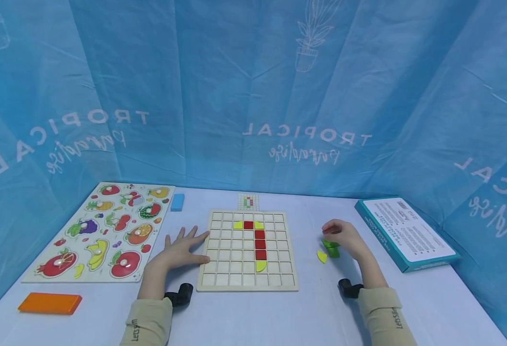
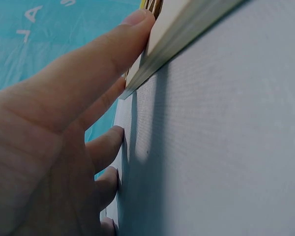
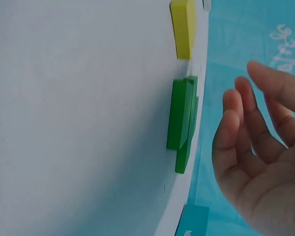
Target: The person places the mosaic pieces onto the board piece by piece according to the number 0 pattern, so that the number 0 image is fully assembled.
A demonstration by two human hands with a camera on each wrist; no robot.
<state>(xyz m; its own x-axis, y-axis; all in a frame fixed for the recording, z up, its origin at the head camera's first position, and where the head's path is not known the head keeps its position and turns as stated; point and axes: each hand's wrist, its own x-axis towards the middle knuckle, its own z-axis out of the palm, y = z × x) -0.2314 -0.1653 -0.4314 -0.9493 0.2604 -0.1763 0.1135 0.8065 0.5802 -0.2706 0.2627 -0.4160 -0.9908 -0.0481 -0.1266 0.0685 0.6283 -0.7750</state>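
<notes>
A cream grid board [image 1: 231, 282] lies on the white table, with red squares [image 1: 260, 244] and yellow quarter-round pieces [image 1: 260, 265] set in some cells. My left hand [image 1: 179, 252] has its fingers spread, thumb and index fingertip at the board's left edge; in the left wrist view the thumb [image 2: 96, 64] rests on the rim. To the right of the board, my right hand [image 1: 343, 236] hovers with loosely bent fingers over green pieces [image 1: 333, 251]. Nothing shows between those fingers in the right wrist view. A loose yellow quarter-round piece [image 1: 322, 256] lies beside the green ones.
A small pattern card [image 1: 248, 201] lies behind the board. At left are a fruit puzzle board [image 1: 84, 269], a blue block [image 1: 177, 202] and an orange block [image 1: 50, 303]. A teal box [image 1: 409, 235] sits at right. A blue curtain [image 1: 218, 96] hangs behind.
</notes>
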